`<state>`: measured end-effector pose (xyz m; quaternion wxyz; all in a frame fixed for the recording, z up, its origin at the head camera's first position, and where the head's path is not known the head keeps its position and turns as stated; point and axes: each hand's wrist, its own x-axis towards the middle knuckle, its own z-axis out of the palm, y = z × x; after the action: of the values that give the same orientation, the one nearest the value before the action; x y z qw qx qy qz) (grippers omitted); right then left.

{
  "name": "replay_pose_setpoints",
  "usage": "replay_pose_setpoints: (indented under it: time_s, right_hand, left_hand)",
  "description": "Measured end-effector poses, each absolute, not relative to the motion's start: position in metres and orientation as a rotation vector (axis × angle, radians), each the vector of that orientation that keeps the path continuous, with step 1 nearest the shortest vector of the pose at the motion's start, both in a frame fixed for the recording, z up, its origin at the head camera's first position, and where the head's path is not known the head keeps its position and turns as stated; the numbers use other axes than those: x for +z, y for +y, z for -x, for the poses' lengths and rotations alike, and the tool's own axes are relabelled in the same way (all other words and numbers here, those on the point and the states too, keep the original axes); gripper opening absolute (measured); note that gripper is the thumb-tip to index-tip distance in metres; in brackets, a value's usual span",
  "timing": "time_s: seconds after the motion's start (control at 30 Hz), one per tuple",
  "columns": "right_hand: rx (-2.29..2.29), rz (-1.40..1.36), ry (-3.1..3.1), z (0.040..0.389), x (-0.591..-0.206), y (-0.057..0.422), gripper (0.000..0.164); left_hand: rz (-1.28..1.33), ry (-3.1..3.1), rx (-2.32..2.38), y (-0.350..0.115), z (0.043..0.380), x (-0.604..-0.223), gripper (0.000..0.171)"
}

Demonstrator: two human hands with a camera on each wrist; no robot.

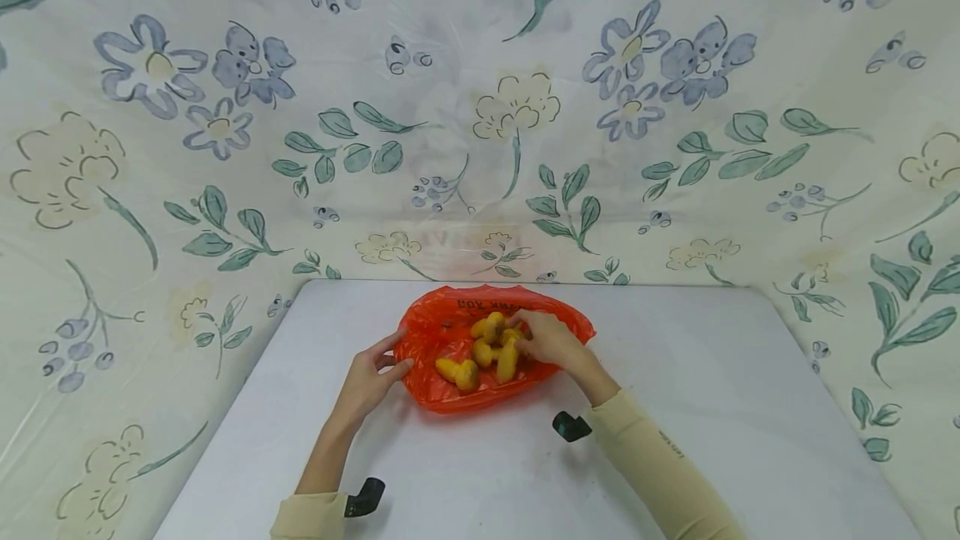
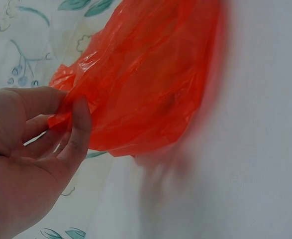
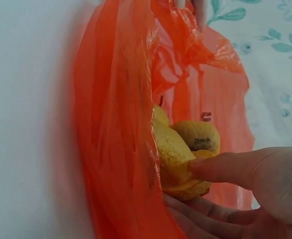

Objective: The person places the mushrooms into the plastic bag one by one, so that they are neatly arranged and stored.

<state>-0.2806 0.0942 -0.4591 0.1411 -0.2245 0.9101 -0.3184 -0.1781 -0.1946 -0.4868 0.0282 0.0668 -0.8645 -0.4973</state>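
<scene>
A thin red plastic bag lies spread open on the table, with dark printed letters on its far inner side. Several yellow, bumpy, gourd-shaped pieces sit inside it. My left hand is at the bag's left end; in the left wrist view its thumb and fingers pinch the bag's edge. Reaching in from the right, my right hand grips a yellow gourd-shaped piece, thumb on top and fingers below. Part of that piece is hidden behind the bag's near wall in the right wrist view.
The white table extends to both sides of the bag. Behind it hangs a floral-patterned sheet. A black wrist-worn piece shows by the left sleeve, and another black piece by the right sleeve.
</scene>
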Motion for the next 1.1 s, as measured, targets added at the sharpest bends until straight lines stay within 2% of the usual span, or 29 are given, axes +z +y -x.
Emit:
replay_pose_setpoints:
  time_s: [1.1]
  right_hand:
    - [-0.936,0.641,2.703,0.286,-0.448,0.118,0.039]
  left_hand:
    - [-0.158,-2.639,-1.572,-0.194,0.176,-0.481,0.059]
